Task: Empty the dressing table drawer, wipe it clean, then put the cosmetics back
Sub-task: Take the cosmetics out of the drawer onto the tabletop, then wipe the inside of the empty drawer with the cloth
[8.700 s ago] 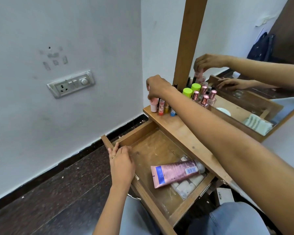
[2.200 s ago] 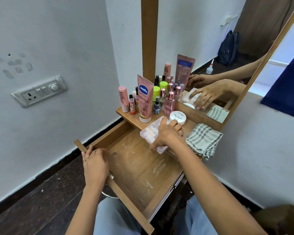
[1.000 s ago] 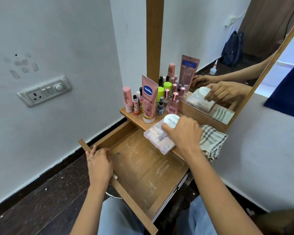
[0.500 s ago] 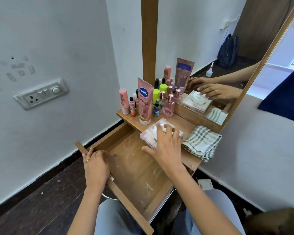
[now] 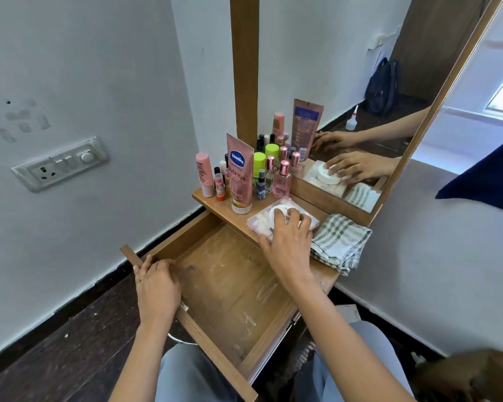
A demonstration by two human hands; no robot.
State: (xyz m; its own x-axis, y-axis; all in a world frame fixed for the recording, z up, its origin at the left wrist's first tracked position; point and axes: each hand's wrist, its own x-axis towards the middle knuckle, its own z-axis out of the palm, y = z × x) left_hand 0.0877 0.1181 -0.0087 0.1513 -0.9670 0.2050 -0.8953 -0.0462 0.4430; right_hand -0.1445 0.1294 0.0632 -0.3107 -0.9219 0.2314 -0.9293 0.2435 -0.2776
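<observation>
The wooden drawer (image 5: 230,288) stands pulled out, its scuffed bottom bare. My left hand (image 5: 157,282) grips the drawer's front board near its left end, fingers curled over the top edge. On the tabletop, a white round jar (image 5: 276,216) sits on a clear plastic box (image 5: 257,224). My right hand (image 5: 288,239) lies over the jar with fairly straight fingers resting on its lid. Behind stand a pink Vaseline tube (image 5: 240,172), a pink stick (image 5: 204,174), green-capped bottles (image 5: 259,163) and small perfume bottles (image 5: 283,181). A folded checked cloth (image 5: 341,242) lies right of the box.
A tall mirror (image 5: 389,97) in a wooden frame rises behind the tabletop (image 5: 215,200) and reflects my hands. A switch plate (image 5: 61,165) is on the left wall. My knees are under the drawer, above a dark floor (image 5: 55,343).
The tube and the clear box left the drawer for the tabletop. In the last second my right hand set the white jar on the box and stays on it. My left hand has not moved.
</observation>
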